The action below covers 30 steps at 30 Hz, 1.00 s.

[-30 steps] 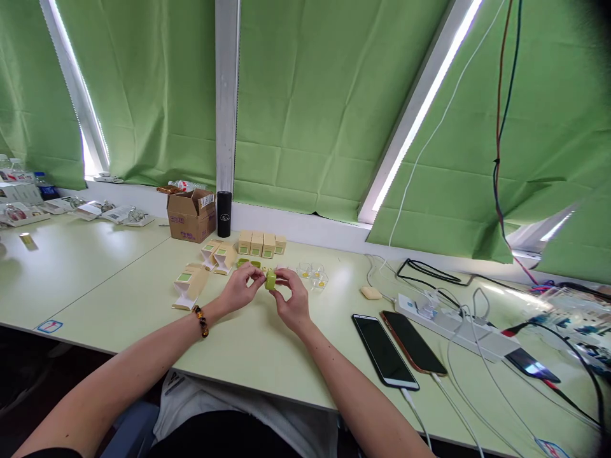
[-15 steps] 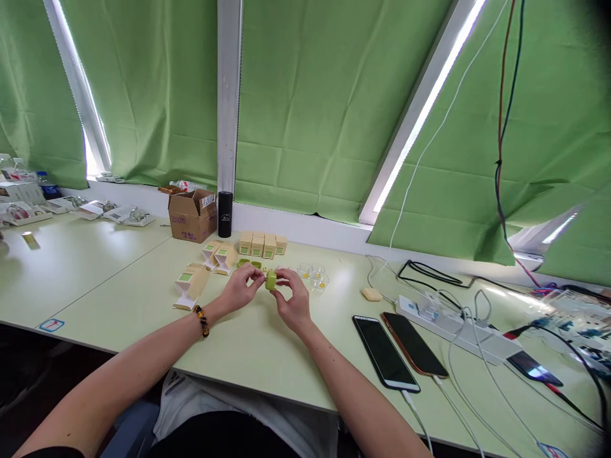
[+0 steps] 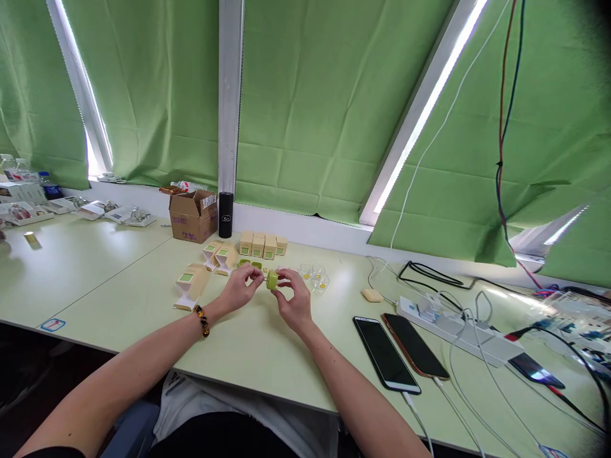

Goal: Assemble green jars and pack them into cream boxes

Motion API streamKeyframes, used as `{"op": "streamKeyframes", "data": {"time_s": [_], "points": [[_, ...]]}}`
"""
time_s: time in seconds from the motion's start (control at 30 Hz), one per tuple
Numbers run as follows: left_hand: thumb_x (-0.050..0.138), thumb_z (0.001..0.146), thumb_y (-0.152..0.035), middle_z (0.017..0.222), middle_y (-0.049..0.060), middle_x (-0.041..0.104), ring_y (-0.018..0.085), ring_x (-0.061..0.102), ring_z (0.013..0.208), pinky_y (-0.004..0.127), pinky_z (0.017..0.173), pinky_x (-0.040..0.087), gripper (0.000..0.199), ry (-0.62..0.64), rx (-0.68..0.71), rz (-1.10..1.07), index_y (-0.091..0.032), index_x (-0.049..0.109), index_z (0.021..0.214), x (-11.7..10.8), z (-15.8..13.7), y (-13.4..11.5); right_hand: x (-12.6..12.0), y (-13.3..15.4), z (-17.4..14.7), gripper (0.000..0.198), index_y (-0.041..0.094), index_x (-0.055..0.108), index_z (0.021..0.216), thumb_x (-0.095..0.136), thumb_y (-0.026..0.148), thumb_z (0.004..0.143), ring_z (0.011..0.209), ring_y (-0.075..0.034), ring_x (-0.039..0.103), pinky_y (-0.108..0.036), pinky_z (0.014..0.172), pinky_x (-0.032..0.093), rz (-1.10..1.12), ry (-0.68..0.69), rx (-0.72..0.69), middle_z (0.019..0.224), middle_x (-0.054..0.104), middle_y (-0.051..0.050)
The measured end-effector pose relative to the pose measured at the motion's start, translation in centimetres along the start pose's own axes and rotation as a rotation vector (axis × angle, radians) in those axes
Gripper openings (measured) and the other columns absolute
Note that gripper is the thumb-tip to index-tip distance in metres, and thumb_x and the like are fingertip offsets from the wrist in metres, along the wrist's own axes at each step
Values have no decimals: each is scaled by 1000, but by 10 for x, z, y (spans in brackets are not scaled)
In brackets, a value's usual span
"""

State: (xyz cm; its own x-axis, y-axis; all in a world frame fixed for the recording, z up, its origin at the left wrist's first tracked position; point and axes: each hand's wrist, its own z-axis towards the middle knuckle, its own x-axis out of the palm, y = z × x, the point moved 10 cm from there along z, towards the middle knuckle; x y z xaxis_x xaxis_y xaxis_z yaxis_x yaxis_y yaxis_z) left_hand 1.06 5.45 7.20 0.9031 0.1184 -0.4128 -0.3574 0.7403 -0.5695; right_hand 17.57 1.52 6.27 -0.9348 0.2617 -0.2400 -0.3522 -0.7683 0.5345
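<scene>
My right hand (image 3: 296, 299) grips a small, glossy green piece (image 3: 272, 280) between thumb and fingers, above the table. My left hand (image 3: 241, 286) is closed in a pinch just left of it. A thin, pale bit shows between the left fingertips and the green piece; what it is I cannot make out. Behind the hands lie more green pieces (image 3: 256, 264), partly hidden. Several clear plastic cups (image 3: 319, 275) with yellow spots stand just right of the right hand. An open kraft-paper box (image 3: 191, 285) lies left of my left hand.
Two more open kraft boxes (image 3: 226, 256) and a row of upright small boxes (image 3: 258, 244) stand farther back. Behind them are a cardboard carton (image 3: 191, 217) and a black tumbler (image 3: 226, 215). Phones (image 3: 386, 353), cables and a white power strip (image 3: 458, 331) occupy the right side.
The green piece has turned slightly in my right hand. My left fingertips have drawn a little to the left, and a small gap with a pale bit shows between them and the piece.
</scene>
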Motion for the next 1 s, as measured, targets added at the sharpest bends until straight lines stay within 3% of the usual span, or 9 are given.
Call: {"op": "streamKeyframes", "data": {"time_s": [0.3, 0.4, 0.53, 0.7, 0.87, 1.0], "points": [[58, 97, -35, 81, 4, 65, 17, 59, 76, 30, 67, 47, 23, -17, -24, -20, -18, 64, 83, -4, 0, 3, -1, -2, 0, 42, 26, 62, 125, 67, 14, 85, 105, -23, 66, -40, 80, 66, 5, 2, 27, 125, 64, -10], [56, 97, -33, 85, 5, 66, 18, 60, 80, 31, 70, 49, 20, -54, -59, 18, -19, 65, 86, -9, 1, 11, -3, -6, 0, 43, 26, 61, 127, 66, 15, 86, 115, -25, 64, -41, 85, 67, 16, -1, 62, 128, 65, -10], [57, 96, -29, 94, 6, 67, 19, 62, 87, 34, 78, 53, 13, -126, -68, 67, -20, 66, 94, -18, 2, 17, -8, -11, 0, 44, 25, 61, 127, 64, 14, 85, 114, -24, 65, -42, 86, 67, 8, -33, 98, 128, 66, -9], [57, 95, -23, 101, 8, 68, 25, 58, 106, 43, 92, 52, 15, -120, 87, 132, -20, 63, 108, -20, 1, -6, -10, -8, 1, 44, 26, 61, 127, 63, 13, 85, 113, -24, 64, -43, 87, 67, -24, -45, 61, 126, 65, -10], [67, 90, -26, 123, 13, 66, 32, 52, 120, 55, 106, 44, 47, -26, 276, 190, -20, 53, 134, -8, -5, -33, -5, 6, 1, 48, 27, 59, 134, 60, 11, 89, 120, -27, 61, -46, 95, 63, -102, 2, -66, 128, 60, -12], [71, 89, -32, 132, 14, 62, 34, 50, 127, 58, 110, 41, 56, 53, 352, 200, -22, 51, 140, 2, -8, -41, 1, 20, -1, 54, 26, 52, 144, 57, 10, 93, 124, -28, 60, -49, 98, 60, -196, 46, -192, 130, 61, -14]]}}
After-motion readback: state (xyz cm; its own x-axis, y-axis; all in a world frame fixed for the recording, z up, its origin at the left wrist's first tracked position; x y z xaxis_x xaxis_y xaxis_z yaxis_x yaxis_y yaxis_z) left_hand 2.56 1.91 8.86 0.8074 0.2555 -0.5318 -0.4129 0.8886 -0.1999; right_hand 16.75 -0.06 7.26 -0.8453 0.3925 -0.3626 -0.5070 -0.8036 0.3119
